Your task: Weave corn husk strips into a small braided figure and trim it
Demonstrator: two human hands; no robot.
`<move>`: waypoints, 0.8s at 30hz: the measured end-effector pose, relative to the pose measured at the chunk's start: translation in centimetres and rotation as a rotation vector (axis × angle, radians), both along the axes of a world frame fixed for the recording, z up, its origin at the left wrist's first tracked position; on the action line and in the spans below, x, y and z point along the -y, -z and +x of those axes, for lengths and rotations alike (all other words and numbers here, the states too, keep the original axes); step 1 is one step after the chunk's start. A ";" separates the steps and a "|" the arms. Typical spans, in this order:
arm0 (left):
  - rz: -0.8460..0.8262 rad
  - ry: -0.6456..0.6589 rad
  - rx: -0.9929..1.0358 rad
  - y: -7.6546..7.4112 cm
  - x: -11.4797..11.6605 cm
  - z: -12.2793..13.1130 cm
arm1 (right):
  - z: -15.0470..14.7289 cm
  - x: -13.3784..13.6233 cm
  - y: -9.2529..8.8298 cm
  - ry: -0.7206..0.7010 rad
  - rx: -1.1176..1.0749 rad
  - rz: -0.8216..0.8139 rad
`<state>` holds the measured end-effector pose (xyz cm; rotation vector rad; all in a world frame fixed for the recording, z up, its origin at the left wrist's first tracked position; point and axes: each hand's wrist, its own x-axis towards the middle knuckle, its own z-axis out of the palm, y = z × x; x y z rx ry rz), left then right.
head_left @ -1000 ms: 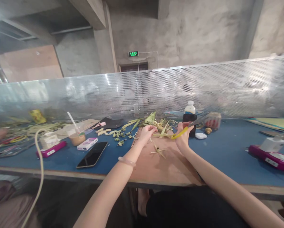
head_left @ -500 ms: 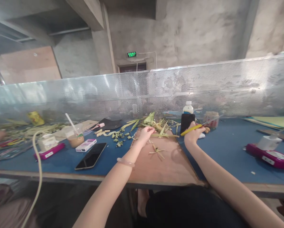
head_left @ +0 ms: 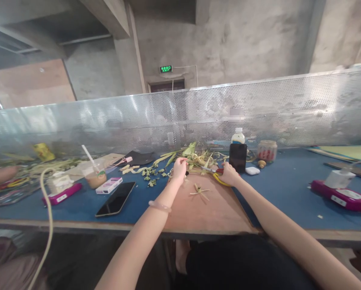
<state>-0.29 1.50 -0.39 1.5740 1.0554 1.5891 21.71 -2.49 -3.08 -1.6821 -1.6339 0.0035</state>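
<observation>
My right hand (head_left: 229,174) grips scissors (head_left: 224,179) with yellow and red handles over the right side of the brown board. Their blades point left, toward the pile of pale green plant strips (head_left: 203,157) at the board's far end. Left of them my left hand (head_left: 179,168) is closed in a pinch above the board's far left part; whatever its fingertips hold is too small to make out. A small star-shaped piece of pale strips (head_left: 200,192) lies on the brown board (head_left: 204,213), nearer to me than both hands.
Left of the board are a phone (head_left: 116,199), a small box (head_left: 109,185), a drink cup (head_left: 96,177) and green scraps (head_left: 152,177). On the right stand a black case (head_left: 237,158), a white case (head_left: 252,170) and a jar (head_left: 266,151). Another person's hand (head_left: 2,177) is at far left.
My right hand has moved left and in toward the board, and the scissors have swung from pointing right to pointing left. My left hand has shifted slightly left.
</observation>
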 end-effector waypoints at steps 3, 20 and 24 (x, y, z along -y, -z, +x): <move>0.006 0.119 -0.026 -0.1 0.4 0.3 | 0.3 0.1 -0.1 -0.003 0.014 -0.017; -0.024 0.555 -0.299 -0.5 3.3 1.4 | -4.2 3.8 -3.4 -0.562 -0.119 0.121; -0.030 0.578 -0.321 -0.4 3.4 1.5 | -3.7 3.2 -3.2 -0.558 -0.137 0.117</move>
